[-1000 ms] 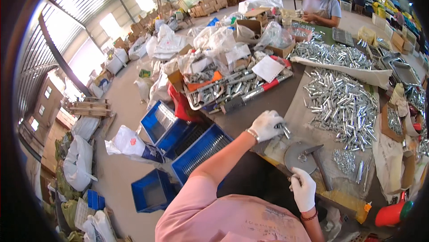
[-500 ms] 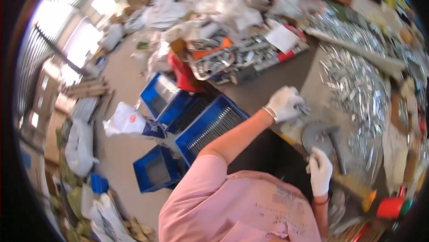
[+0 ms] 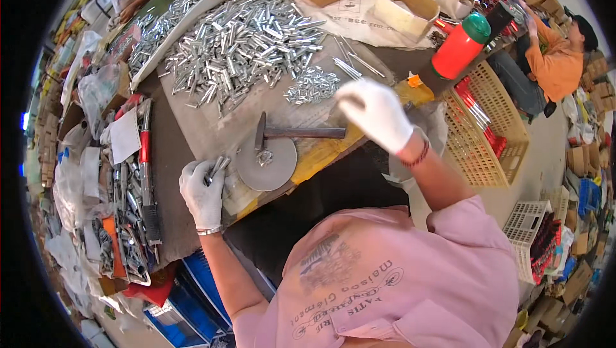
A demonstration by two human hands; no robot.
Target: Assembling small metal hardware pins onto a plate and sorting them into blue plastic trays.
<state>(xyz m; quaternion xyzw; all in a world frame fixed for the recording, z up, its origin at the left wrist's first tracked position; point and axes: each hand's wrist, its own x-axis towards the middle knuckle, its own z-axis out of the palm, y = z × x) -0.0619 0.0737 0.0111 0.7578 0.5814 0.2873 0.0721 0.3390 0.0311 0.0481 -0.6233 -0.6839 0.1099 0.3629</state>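
My left hand [image 3: 203, 192], in a white glove, is closed around a few short metal pins [image 3: 219, 169] near the left edge of the work surface. Beside it lies a round grey metal disc [image 3: 268, 167] with a small shiny piece at its middle. A hammer [image 3: 301, 133] rests with its head over the disc's far edge. My gloved right hand [image 3: 377, 115] hovers past the handle's end, fingers curled together; whatever they hold cannot be made out. Just beyond are a small heap of short metal parts [image 3: 313, 85] and several long thin rods [image 3: 359, 59]. A large pile of metal tubes [image 3: 240, 46] spreads behind.
A red flask with a green lid [image 3: 461, 46] stands at the right. Beyond the table edge is a yellow crate [image 3: 487, 136] with red-handled items. Tools fill a tray [image 3: 131, 207] on the left; blue bins [image 3: 186, 303] stand below. Two people work farther off.
The view has swung toward the right. My right hand has gone from beside the disc to near the small metal parts. My left hand still holds metal pins.
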